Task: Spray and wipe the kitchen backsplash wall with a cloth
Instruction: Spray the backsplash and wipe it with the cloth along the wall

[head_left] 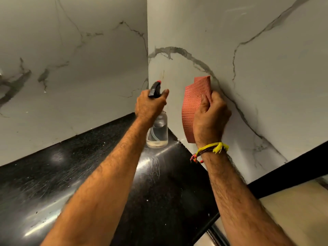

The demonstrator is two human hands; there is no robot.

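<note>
White marble-look backsplash wall [266,77] with grey veins fills the upper view, two panels meeting at an inside corner that runs straight down just left of centre. Below it, the black speckled countertop [53,183] spreads wide to my left and narrows to a point where it tucks into that corner. Streaks and small pale flecks show on its glossy top. The counter's right edge runs diagonally down toward the lower right, and beyond that edge I see a pale beige floor [292,219].

My left hand [150,105] is wrapped around the neck of a clear spray bottle [158,132], fingers curled on it, one finger reaching forward by the black trigger head with its red nozzle tip. The nozzle points toward the right-hand panel, close to the corner. The bottle holds a little liquid low down, and its base is right at the counter's narrow end; I cannot tell whether it touches the top.

My right hand [211,116] grips a pink waffle-textured cloth [193,103], thumb and fingers closed on its right edge. The cloth stands upright and bends loosely, its top edge above my knuckles and its lower end hanging beside my wrist. It sits close against the right-hand panel, beside a dark curving vein. A yellow and brown thread bracelet [211,150] circles that wrist.

Bare wall lies open above both hands and far along the right panel.
</note>
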